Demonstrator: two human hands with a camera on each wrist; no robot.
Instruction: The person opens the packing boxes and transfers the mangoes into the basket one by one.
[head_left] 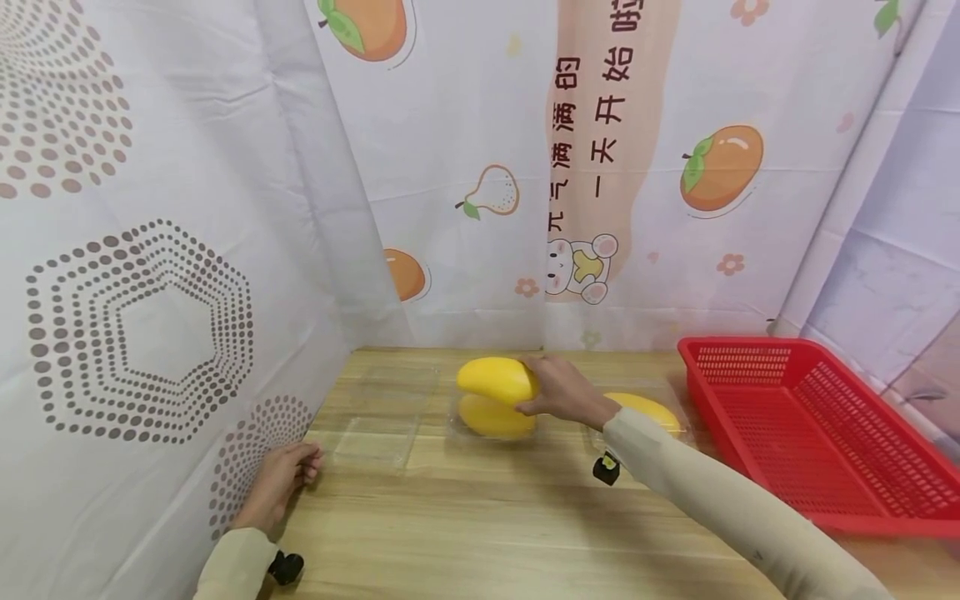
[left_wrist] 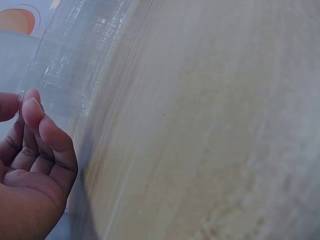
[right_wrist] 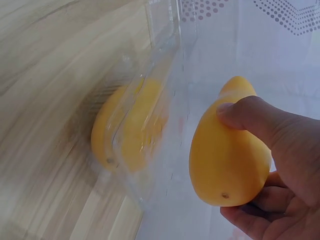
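Note:
My right hand [head_left: 562, 390] grips a yellow mango [head_left: 497, 379] from its right end, thumb on one side and fingers beneath. It hangs over a clear plastic box [right_wrist: 142, 187] that has another mango [right_wrist: 130, 127] inside. To the right, behind my forearm, a third mango [head_left: 645, 408] lies in a further clear box [head_left: 678, 392]. At the left edge of the table, my left hand [head_left: 285, 473] pinches the thin edge of a clear plastic container [left_wrist: 75, 75] between thumb and fingertips. That container [head_left: 375, 439] lies spread out, and no mango shows in it.
A red perforated basket [head_left: 738, 425] stands on the right side of the wooden table [head_left: 465, 533]. Printed curtains [head_left: 450, 167] hang behind the table and along its left side. Small black devices [head_left: 286, 568] sit at both wrists.

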